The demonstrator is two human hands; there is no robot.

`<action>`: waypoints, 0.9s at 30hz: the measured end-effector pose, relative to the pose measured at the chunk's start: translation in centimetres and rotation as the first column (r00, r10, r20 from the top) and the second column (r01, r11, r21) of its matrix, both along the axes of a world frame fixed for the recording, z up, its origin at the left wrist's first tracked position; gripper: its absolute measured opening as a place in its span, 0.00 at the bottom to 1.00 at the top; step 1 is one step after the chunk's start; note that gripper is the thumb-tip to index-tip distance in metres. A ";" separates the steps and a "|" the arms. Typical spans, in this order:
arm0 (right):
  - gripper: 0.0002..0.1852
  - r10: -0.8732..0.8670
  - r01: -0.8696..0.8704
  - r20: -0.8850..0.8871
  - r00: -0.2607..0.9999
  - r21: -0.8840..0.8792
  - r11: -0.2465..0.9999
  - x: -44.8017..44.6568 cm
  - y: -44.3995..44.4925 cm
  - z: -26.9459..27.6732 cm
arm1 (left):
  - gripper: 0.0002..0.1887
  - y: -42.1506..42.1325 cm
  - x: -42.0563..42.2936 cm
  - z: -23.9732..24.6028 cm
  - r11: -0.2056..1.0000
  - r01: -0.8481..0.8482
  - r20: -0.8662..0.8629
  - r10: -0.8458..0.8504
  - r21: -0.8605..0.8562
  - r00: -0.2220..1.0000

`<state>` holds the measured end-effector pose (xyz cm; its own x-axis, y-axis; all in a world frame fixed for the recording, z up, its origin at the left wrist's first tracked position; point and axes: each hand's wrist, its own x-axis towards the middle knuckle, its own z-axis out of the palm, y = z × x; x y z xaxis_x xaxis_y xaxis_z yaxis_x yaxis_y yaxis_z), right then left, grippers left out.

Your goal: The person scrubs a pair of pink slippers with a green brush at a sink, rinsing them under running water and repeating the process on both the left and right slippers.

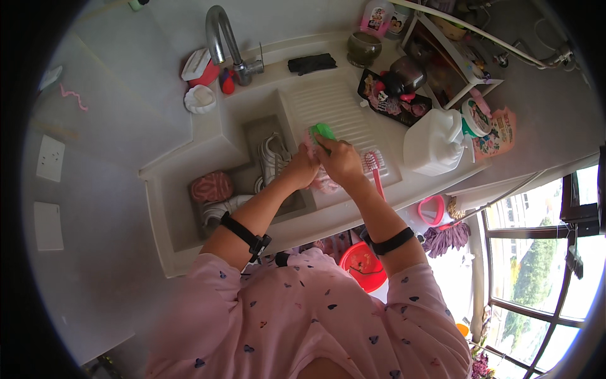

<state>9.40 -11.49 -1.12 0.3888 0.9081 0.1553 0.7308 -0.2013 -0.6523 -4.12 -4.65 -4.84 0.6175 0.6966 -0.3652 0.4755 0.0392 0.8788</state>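
My right hand (pixel 344 160) grips a green scrubbing brush (pixel 325 131) over the ribbed washboard (pixel 326 106) of the laundry sink. My left hand (pixel 303 168) holds a pink item (pixel 325 182) against the board; its kind cannot be told, as both hands cover much of it. Beside my right wrist lies a pink long-handled brush (pixel 375 168), bristles up. In the basin to the left rest a white sneaker (pixel 273 158), a second white shoe (pixel 227 208) partly behind my left arm, and a reddish patterned item (pixel 211 186).
A curved metal faucet (pixel 222 38) rises behind the basin. A white soap dish (pixel 200 98) sits at its left. On the right stand a white plastic jug (pixel 435 142), a black tray (pixel 395 99) of small things and a glass bowl (pixel 364 49). A red bucket (pixel 362 265) is below.
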 end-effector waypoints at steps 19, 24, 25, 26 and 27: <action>0.20 0.100 -0.087 0.027 0.995 -0.305 0.949 1.3 4.3 1.3 | 0.27 0.3 -0.6 -0.2 0.999 0.047 -0.058 -0.047 0.001 0.997; 0.21 -0.062 0.075 0.048 0.997 -0.375 0.924 1.5 4.2 1.7 | 0.29 0.6 -0.9 -1.6 0.961 0.146 -0.035 -0.142 0.234 0.989; 0.21 0.023 -0.010 0.035 0.999 -0.345 0.939 1.5 4.1 1.7 | 0.29 0.7 -0.8 -1.6 0.956 0.146 -0.036 -0.141 0.256 0.989; 0.21 0.050 -0.029 0.054 0.997 -0.338 0.941 1.4 3.9 1.7 | 0.29 0.7 -0.7 -1.6 0.976 0.100 -0.048 -0.092 0.193 0.995; 0.21 0.076 -0.049 0.072 0.994 -0.323 0.945 1.4 3.7 1.6 | 0.29 0.7 -0.4 -1.5 0.991 0.051 -0.061 -0.044 0.124 0.997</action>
